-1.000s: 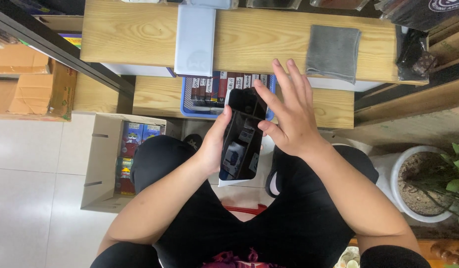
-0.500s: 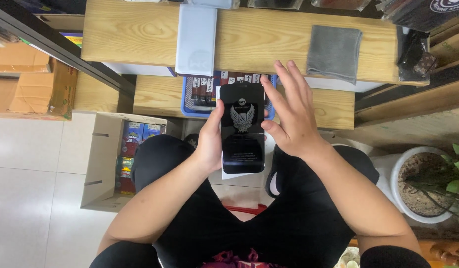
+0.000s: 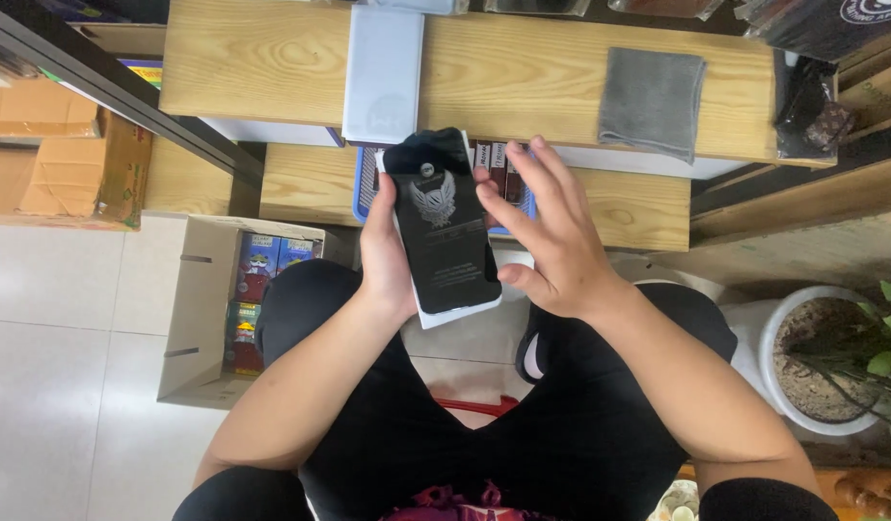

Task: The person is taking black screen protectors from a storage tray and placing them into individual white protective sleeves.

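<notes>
My left hand (image 3: 386, 253) grips a flat black rectangular pack (image 3: 440, 224) with a winged emblem on its front and a white backing, holding it by its left edge above my lap. My right hand (image 3: 550, 239) is beside the pack's right edge, fingers spread, the thumb touching the lower right side. The pack faces up toward the camera, tilted slightly.
A wooden bench (image 3: 272, 68) runs across the top with a pale blue flat box (image 3: 382, 75) and a grey cloth (image 3: 651, 102) on it. A lower shelf holds a blue tray (image 3: 365, 178). An open cardboard box (image 3: 197, 318) stands at left; a white plant pot (image 3: 820, 363) at right.
The black pack has been turned from edge-on and tilted to face up flat. My right hand has come down closer to its right edge.
</notes>
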